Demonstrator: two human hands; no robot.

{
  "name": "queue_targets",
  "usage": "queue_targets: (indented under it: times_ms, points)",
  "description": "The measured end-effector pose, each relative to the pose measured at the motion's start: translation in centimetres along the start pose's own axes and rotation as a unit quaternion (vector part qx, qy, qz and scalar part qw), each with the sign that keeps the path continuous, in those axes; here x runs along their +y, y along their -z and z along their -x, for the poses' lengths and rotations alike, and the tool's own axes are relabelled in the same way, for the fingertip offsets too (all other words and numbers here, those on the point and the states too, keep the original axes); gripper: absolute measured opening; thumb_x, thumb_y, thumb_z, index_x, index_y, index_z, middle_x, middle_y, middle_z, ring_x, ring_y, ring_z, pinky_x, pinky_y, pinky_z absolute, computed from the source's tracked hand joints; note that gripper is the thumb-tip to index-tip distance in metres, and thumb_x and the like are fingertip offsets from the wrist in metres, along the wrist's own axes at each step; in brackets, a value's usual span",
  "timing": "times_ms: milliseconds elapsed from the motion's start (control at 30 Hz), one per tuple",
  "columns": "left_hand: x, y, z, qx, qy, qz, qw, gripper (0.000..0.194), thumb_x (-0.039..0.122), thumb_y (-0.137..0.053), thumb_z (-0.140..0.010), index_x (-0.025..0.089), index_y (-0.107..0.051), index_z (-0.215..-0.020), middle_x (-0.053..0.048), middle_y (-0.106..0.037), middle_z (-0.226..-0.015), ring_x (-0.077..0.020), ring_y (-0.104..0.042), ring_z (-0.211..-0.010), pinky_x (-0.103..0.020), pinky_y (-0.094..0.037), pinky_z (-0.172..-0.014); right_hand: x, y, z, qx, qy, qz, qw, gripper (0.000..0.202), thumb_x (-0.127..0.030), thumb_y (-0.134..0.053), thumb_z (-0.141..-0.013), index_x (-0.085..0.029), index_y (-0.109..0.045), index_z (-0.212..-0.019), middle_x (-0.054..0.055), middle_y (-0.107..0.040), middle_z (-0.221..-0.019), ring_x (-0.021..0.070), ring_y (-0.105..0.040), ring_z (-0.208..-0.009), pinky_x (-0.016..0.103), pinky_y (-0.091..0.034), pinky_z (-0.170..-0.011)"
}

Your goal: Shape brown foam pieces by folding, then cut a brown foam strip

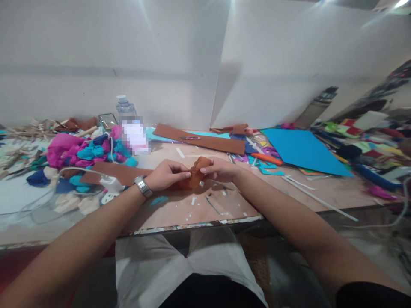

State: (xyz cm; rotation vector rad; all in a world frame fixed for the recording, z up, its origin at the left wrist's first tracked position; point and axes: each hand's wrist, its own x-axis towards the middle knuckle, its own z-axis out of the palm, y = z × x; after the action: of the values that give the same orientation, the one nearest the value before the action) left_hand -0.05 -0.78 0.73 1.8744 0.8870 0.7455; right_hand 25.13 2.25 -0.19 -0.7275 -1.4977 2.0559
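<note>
Between both hands is a crumpled brown piece [199, 170], perhaps paper or thin foam, held just above the table's front part. My left hand [168, 174], with a metal watch on the wrist, pinches its left side between thumb and fingers. From the other side, my right hand [221, 169] grips its upper right edge. Some fingers of both hands are hidden behind the piece. A flat brown strip [128, 173] lies left of my left hand and runs behind it. Beyond the hands, a longer brown strip [221, 144] carries a small pink cutter [192, 138].
Crumpled pink and blue paper [64, 149], a white charger [111, 185] with cable, a phone [136, 136] and a bottle [123, 105] stand or lie at left. Rightward are an orange cutter [266, 159], a blue sheet [308, 149] and white strips [321, 199]. Scraps dot the front table [231, 203].
</note>
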Motion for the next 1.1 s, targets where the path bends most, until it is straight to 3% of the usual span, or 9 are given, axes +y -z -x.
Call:
queue_targets:
  times_ms: [233,433,533,633,667,733,800,900,1100]
  points:
    - [0.0,-0.1,0.0,0.000,0.001,0.002,1.000,0.035,0.049,-0.074,-0.087,0.014,-0.081,-0.088,-0.006,-0.077,-0.081,-0.0139,-0.063,-0.069,-0.024,-0.047,-0.064,0.4,0.2,-0.1,0.008,0.003,0.021,1.000,0.041,-0.036,-0.092,-0.070,-0.017,-0.072,-0.100,0.000,-0.071,-0.081,0.0095,-0.061,-0.065,0.020,-0.049,-0.061]
    - [-0.7,0.4,-0.3,0.016,0.009,0.009,1.000,0.036,0.049,-0.075,-0.086,0.013,-0.079,-0.087,-0.006,-0.076,-0.081,-0.0138,-0.062,-0.069,-0.024,-0.046,-0.064,-0.5,0.3,0.0,0.023,-0.003,0.030,0.999,0.041,-0.042,-0.090,-0.071,-0.017,-0.073,-0.098,0.002,-0.071,-0.085,0.0110,-0.061,-0.069,0.022,-0.046,-0.062]
    - [-0.9,0.5,-0.3,0.018,0.007,-0.009,1.000,0.036,0.049,-0.074,-0.087,0.014,-0.079,-0.086,-0.006,-0.076,-0.081,-0.0138,-0.062,-0.069,-0.024,-0.045,-0.064,-1.1,0.4,0.1,0.105,0.055,0.092,0.989,0.044,-0.046,-0.082,-0.079,-0.022,-0.072,-0.115,0.004,-0.072,-0.103,0.0143,-0.063,-0.082,0.025,-0.046,-0.066]
    - [-0.9,0.2,-0.2,0.002,0.008,-0.058,0.998,0.036,0.049,-0.071,-0.089,0.014,-0.079,-0.086,-0.006,-0.076,-0.079,-0.0141,-0.061,-0.068,-0.024,-0.044,-0.062,-1.5,-0.1,0.3,0.219,0.191,0.275,0.916,0.033,-0.042,-0.073,-0.088,-0.024,-0.073,-0.116,0.006,-0.071,-0.113,0.0184,-0.063,-0.095,0.030,-0.047,-0.079]
    - [-0.8,0.1,-0.1,-0.009,0.007,-0.074,0.997,0.036,0.049,-0.070,-0.089,0.014,-0.080,-0.087,-0.006,-0.076,-0.080,-0.0145,-0.062,-0.069,-0.025,-0.044,-0.062,-1.5,-0.4,0.4,0.216,0.228,0.350,0.882,0.028,-0.041,-0.071,-0.090,-0.023,-0.074,-0.111,0.007,-0.071,-0.113,0.0202,-0.063,-0.099,0.033,-0.047,-0.085]
    - [-0.8,-0.1,-0.1,-0.035,0.002,-0.101,0.994,0.036,0.049,-0.069,-0.090,0.015,-0.081,-0.090,-0.006,-0.077,-0.083,-0.0151,-0.063,-0.070,-0.025,-0.045,-0.064,-1.4,-1.0,0.6,0.151,0.276,0.473,0.823,0.020,-0.039,-0.072,-0.090,-0.022,-0.077,-0.101,0.008,-0.073,-0.108,0.0236,-0.062,-0.105,0.038,-0.045,-0.095]
    - [-0.7,-0.2,0.0,-0.059,-0.003,-0.124,0.991,0.037,0.051,-0.067,-0.091,0.016,-0.081,-0.090,-0.005,-0.077,-0.081,-0.0145,-0.063,-0.069,-0.024,-0.044,-0.063,-1.0,-1.5,0.5,0.070,0.279,0.534,0.795,0.019,-0.039,-0.071,-0.091,-0.022,-0.078,-0.095,0.008,-0.074,-0.098,0.0237,-0.063,-0.099,0.039,-0.044,-0.095]
    - [-0.8,-0.1,0.0,-0.074,-0.004,-0.145,0.987,0.039,0.051,-0.066,-0.092,0.016,-0.081,-0.089,-0.004,-0.076,-0.077,-0.0133,-0.061,-0.067,-0.023,-0.043,-0.062,-0.4,-1.7,0.3,0.022,0.247,0.558,0.792,0.019,-0.038,-0.071,-0.091,-0.021,-0.077,-0.089,0.007,-0.073,-0.089,0.0216,-0.064,-0.088,0.036,-0.046,-0.087]
    - [-0.7,0.2,0.0,-0.073,0.002,-0.120,0.990,0.037,0.048,-0.067,-0.092,0.015,-0.081,-0.094,-0.006,-0.078,-0.086,-0.0148,-0.065,-0.074,-0.023,-0.046,-0.068,-0.2,-1.2,0.3,0.032,0.228,0.548,0.804,0.017,-0.034,-0.070,-0.090,-0.017,-0.074,-0.087,0.006,-0.073,-0.087,0.0188,-0.065,-0.082,0.031,-0.047,-0.078]
